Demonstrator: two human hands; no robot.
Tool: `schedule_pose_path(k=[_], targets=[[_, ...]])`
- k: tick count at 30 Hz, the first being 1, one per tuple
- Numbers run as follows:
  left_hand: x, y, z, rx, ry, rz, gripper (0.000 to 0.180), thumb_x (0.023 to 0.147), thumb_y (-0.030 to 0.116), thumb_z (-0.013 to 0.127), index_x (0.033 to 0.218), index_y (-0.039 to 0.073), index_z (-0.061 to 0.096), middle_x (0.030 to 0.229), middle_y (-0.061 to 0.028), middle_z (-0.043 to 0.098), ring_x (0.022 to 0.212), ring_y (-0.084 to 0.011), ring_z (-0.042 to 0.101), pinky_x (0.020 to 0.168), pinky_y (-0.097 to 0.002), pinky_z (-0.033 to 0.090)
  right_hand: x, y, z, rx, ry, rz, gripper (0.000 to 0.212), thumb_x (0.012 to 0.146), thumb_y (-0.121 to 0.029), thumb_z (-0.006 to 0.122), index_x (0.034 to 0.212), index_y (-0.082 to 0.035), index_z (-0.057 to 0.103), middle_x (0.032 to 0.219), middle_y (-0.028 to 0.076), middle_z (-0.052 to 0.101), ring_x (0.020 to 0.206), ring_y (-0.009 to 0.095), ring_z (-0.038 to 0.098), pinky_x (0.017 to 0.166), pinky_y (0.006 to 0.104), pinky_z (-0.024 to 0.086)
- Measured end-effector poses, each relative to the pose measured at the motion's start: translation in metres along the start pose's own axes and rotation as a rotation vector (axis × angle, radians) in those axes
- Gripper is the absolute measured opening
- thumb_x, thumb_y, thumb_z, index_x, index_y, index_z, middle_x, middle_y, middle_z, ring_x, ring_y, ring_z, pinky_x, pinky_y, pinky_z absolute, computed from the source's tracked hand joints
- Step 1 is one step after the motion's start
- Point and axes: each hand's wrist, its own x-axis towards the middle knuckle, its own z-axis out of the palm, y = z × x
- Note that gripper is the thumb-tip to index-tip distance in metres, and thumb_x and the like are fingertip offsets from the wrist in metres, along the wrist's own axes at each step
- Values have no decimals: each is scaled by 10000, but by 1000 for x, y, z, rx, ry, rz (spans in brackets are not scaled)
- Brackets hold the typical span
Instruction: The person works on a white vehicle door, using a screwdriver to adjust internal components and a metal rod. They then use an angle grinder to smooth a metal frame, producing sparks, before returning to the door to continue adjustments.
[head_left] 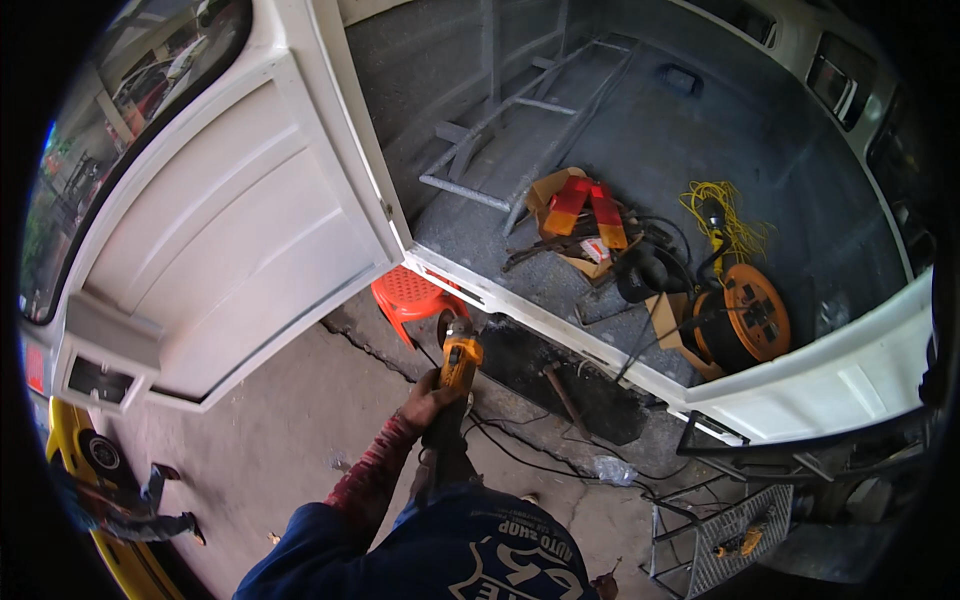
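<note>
My left hand (425, 402) is closed round the body of a yellow angle grinder (461, 362), my forearm reaching up from the lower edge. The grinder's head and dark disc (446, 325) point away from me, close in view to a red plastic stool (414, 292) and the white sill (520, 308) of an open van. Whether the disc touches anything, I cannot tell. A small reddish shape shows beside my blue shirt at the lower edge, too little of it to name; I do not see my right hand.
Inside the van lie a metal frame (465, 190), red-orange lamp lenses (604, 215), an orange cable reel (757, 312) and yellow cord (735, 212). An open door (240, 230) stands left. Black cable (520, 440) crosses the floor. Another yellow tool (738, 543) rests on a metal step (755, 515). Another person (150, 515) is at far left.
</note>
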Motion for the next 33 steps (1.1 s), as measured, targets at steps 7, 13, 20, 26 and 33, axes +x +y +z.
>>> schedule_pose_path(k=[7,13,20,26,33], targets=[[201,43,-82,575,195,244,712,777,262,839,1340,-38,525,1147,-187,682,1036,-296,682,910,-411,558,-74,-19,136,30,78,91,395,1056,-451,516,1026,-71,620,928,99,631,868,285,608,705,513,522],[361,72,-103,854,203,367,533,765,183,738,1238,-1,575,1045,-189,658,963,-368,644,844,-456,535,-148,-49,254,128,218,195,307,1055,-335,579,1082,-34,630,988,127,634,851,280,627,690,467,543],[501,68,-100,1132,83,481,567,779,185,741,1280,-3,554,1129,-198,632,1037,-385,614,912,-469,501,-217,-105,337,106,493,15,329,976,-335,644,937,-13,702,778,34,652,686,134,599,594,302,480],[556,56,-104,1289,132,396,596,792,186,745,1316,-6,536,1200,-206,609,1101,-400,589,970,-480,472,-239,-149,385,182,580,6,362,1030,-370,605,922,-39,706,750,3,621,689,98,557,619,298,464],[549,65,-108,1306,149,391,630,806,188,748,1358,-8,516,1284,-216,583,1175,-418,560,1037,-493,438,-233,-194,422,166,423,-137,343,1058,-352,594,897,-55,651,764,-18,591,702,75,533,628,282,452]])
